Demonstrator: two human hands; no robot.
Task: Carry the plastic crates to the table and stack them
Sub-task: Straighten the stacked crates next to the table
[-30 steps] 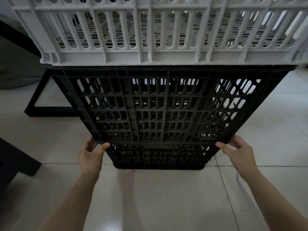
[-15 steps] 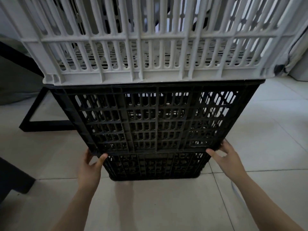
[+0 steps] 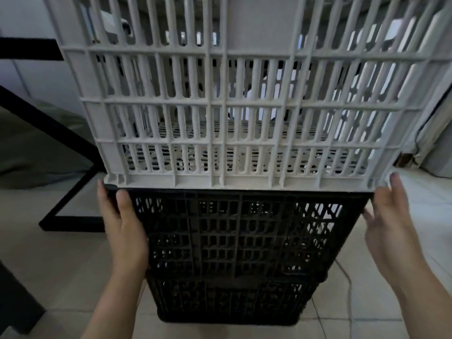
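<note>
You had one white crate (image 3: 244, 106) sitting squarely on top of a black crate (image 3: 239, 236), the stack standing on the tiled floor (image 3: 61, 277) right in front of you. The black part narrowed to a lower section near the floor, and I could not tell whether that was a second crate nested underneath.

Your left hand (image 3: 122, 228) lay against the stack's near left corner, just under the white crate. Its fingers were straight and together along the left side, with the thumb flat on the near face. Your right hand (image 3: 389, 226) was spread beside the near right corner, fingers pointing up towards the white crate's base (too blurred to show whether it touched).

One black frame (image 3: 71, 226) stood on the floor to the left, and one pale cable (image 3: 347, 277) trailed on the right.
</note>
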